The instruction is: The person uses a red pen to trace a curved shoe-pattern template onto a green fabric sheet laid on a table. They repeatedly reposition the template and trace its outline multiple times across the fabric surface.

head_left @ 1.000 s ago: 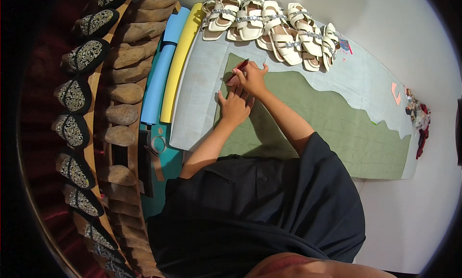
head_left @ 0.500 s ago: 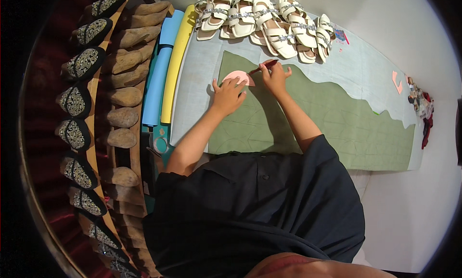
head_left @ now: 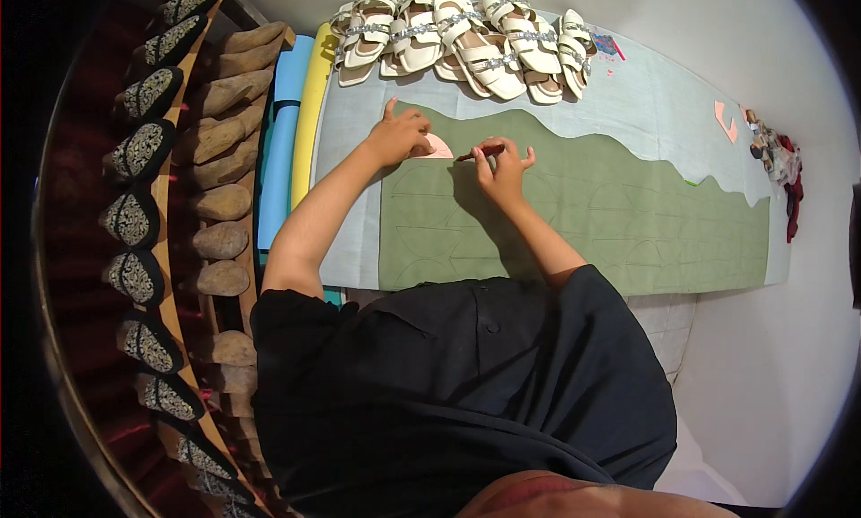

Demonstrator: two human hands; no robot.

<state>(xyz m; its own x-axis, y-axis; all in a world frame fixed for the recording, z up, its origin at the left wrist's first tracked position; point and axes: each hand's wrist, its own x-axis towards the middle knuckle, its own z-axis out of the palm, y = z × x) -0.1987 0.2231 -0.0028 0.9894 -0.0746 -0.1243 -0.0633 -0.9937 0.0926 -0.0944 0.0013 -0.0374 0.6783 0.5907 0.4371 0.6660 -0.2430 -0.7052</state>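
Head cam: L hand (head_left: 400,139), fingers apart, on pink piece (head_left: 440,148), prob. steadying it against green sheet (head_left: 592,204); R hand (head_left: 504,174) pinches pen (head_left: 469,155).

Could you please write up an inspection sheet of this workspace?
Surface: pale blue-grey table covering, bearing an olive-green sheet with drawn outlines.
Job's things: flat, curved pale-pink template on the sheet; slim dark-red pen-like tool.
Clutter: white strappy sandals at the far edge; pink cutout at right; blue roll, yellow roll at left.
Hands: left hand at the template's left side; right hand gripping the tool.
Cables: nothing seen.
Surroundings: brown wooden shoe lasts and black gold-patterned shoes at left; white wall at right.
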